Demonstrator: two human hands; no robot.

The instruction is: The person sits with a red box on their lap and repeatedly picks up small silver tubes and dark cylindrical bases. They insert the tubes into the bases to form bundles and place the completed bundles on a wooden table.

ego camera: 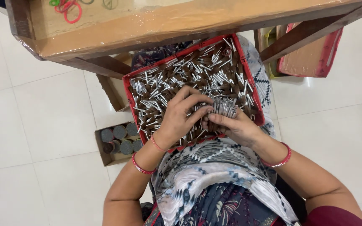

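Observation:
A red tray rests on my lap, full of small brown pieces with thin silver shanks. My right hand grips a bundle of these silver shanks upright over the tray's near right part. Beside it, my left hand has its fingers curled onto the pieces and touches the bundle with its fingertips. Both wrists wear red bangles.
A wooden table edge wrapped in clear film stands just beyond the tray, with red rubber bands on it. On the white floor to the left lies a cardboard box of round grey bundles. A red-edged board leans at the right.

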